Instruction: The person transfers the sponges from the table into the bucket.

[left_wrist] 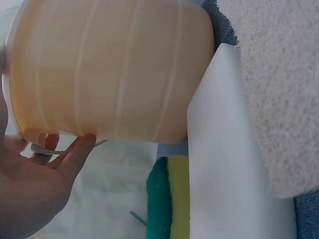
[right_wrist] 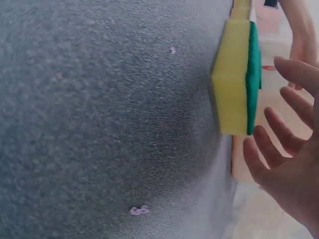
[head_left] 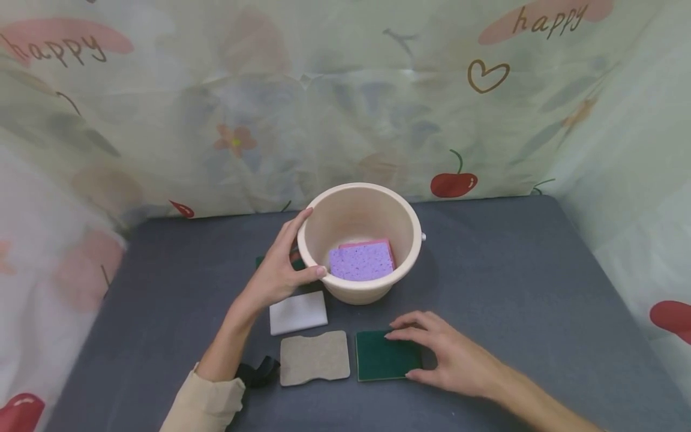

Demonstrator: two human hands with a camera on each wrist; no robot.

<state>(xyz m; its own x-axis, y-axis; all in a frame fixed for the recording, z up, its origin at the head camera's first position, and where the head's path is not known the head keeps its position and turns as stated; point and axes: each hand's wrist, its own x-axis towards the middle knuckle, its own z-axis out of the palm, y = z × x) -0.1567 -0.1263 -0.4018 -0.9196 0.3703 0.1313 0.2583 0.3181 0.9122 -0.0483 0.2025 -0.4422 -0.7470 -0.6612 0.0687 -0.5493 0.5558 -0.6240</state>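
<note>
Backdrop cloth (head_left: 345,108) w/ "happy" lettering & cherries hangs at far side, over dark gray tabletop (head_left: 486,270). Cream bucket (head_left: 357,293) sits toward far middle. Head view looks into it: purple sponge (head_left: 361,262) on top of a pink piece (head_left: 392,255), both inside. L wrist view gets only the bucket's ribbed outer wall, plus its thin handle (left_wrist: 65,151) by the fingers.

L hand (head_left: 278,270) at bucket's left side: thumb over near rim, other fingers spread round the outside, so it has hold of the bucket. R hand (head_left: 453,357) comes in from near right, half open, fingers loosely curved & apart at right end of green sponge (head_left: 380,355); no grip on it, can't tell re: contact. R wrist view adds that sponge's thick yellow side, which head view hides.

Left of it, gray-beige sponge (head_left: 315,358) w/ notched edges; farther, white block (head_left: 298,313). Second green sponge (head_left: 260,261) mostly behind L hand in head view; L wrist view shows its yellow layer too. Smallest: purple crumb (right_wrist: 139,210) on tabletop, clear in R wrist view.
</note>
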